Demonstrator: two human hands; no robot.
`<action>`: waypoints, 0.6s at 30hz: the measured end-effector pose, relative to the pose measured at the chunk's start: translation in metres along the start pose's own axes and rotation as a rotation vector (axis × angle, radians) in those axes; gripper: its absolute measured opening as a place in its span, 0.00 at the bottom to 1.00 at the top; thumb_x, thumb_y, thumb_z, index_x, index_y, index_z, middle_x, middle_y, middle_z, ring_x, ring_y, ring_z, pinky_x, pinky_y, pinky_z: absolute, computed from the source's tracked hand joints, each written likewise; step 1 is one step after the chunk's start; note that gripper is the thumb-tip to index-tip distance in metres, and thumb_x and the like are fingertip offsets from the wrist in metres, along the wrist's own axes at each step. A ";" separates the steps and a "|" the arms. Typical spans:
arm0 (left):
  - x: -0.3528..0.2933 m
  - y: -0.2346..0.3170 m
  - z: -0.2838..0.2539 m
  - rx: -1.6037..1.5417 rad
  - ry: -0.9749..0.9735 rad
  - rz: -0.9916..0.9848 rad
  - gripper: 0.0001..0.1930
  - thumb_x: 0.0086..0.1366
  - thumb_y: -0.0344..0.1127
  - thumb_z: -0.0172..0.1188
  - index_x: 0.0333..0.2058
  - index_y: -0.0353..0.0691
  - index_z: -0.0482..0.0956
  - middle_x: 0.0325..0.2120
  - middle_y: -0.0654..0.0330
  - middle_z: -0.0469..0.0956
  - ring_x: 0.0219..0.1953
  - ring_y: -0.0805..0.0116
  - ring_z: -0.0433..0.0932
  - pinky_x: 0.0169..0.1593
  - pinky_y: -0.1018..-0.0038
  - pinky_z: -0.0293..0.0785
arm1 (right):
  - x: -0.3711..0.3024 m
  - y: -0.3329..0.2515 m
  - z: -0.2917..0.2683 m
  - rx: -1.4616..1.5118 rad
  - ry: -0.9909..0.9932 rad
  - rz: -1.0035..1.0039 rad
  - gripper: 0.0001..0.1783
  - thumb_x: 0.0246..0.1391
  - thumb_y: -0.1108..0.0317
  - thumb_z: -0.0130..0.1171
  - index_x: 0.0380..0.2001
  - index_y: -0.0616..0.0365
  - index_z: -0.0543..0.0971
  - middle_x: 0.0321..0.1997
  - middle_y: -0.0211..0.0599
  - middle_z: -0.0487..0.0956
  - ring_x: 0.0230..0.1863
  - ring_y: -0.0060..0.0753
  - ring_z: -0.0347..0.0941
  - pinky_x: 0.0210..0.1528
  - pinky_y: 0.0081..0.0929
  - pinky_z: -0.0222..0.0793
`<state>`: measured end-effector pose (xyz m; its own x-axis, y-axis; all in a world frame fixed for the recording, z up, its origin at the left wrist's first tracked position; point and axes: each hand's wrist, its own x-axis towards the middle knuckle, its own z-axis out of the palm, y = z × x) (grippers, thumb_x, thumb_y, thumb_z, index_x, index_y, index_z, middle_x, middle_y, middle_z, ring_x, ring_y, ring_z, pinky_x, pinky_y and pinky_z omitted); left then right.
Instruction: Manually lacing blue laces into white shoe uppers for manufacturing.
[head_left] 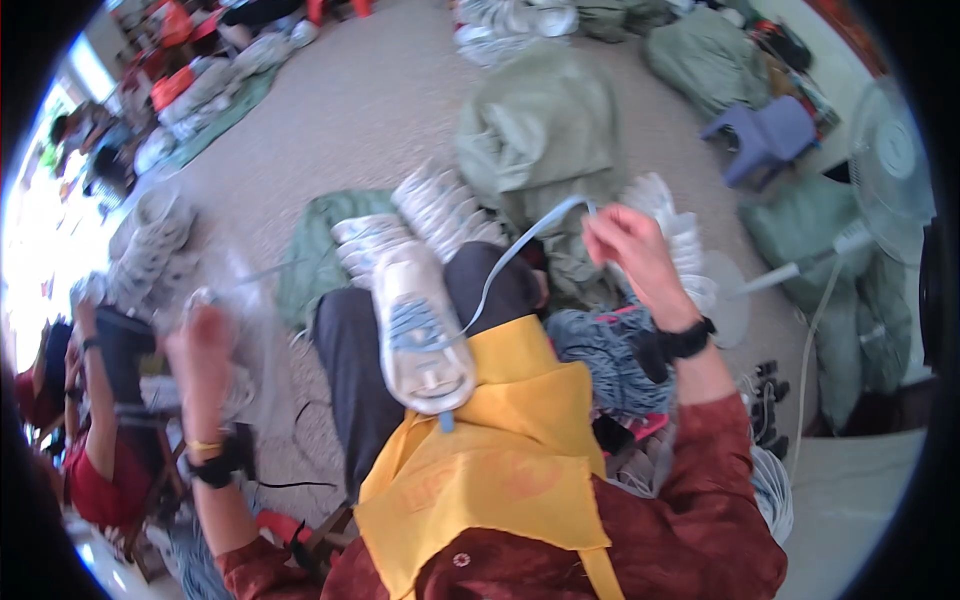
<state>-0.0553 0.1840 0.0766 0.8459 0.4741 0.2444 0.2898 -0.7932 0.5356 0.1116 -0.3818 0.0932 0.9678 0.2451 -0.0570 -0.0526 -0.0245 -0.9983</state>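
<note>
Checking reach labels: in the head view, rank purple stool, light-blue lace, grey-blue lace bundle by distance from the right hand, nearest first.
1. Light-blue lace: held in the right hand.
2. Grey-blue lace bundle: beside the right thigh.
3. Purple stool: on the floor, upper right.

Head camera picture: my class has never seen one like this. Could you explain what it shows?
There is no machine, only a person's two bare hands. A wide fisheye camera worn on the head looks down, so straight edges bend. A white shoe with blue-grey lacing rests on the lap, beside a yellow apron. The right hand pinches a pale blue lace that runs down to the shoe. The left hand is raised, too blurred to tell what it holds. More white shoes lie beyond the knees.
</note>
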 end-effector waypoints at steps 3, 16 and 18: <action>-0.073 0.050 0.036 -0.300 -0.634 0.107 0.03 0.60 0.23 0.64 0.32 0.34 0.78 0.21 0.63 0.71 0.26 0.78 0.71 0.31 0.75 0.71 | -0.041 0.020 0.025 -0.070 -0.267 0.365 0.09 0.68 0.69 0.61 0.42 0.66 0.82 0.34 0.36 0.85 0.31 0.22 0.82 0.37 0.22 0.81; -0.106 0.123 0.080 -0.733 -0.584 -0.075 0.07 0.68 0.26 0.64 0.32 0.35 0.74 0.22 0.69 0.74 0.26 0.85 0.70 0.30 0.81 0.67 | -0.032 0.045 0.141 -0.129 -0.393 0.117 0.05 0.66 0.75 0.61 0.40 0.68 0.80 0.35 0.30 0.84 0.31 0.16 0.79 0.34 0.16 0.74; -0.103 0.124 0.083 -0.746 -0.573 -0.099 0.07 0.69 0.26 0.64 0.33 0.35 0.75 0.23 0.69 0.75 0.26 0.85 0.70 0.30 0.81 0.67 | -0.023 0.061 0.139 -0.079 -0.343 -0.023 0.06 0.65 0.75 0.63 0.41 0.68 0.82 0.37 0.29 0.84 0.32 0.14 0.79 0.34 0.16 0.73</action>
<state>-0.0693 0.0051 0.0503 0.9814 0.1087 -0.1582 0.1787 -0.2166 0.9598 0.0518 -0.2544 0.0321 0.8291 0.5571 -0.0478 0.0010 -0.0871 -0.9962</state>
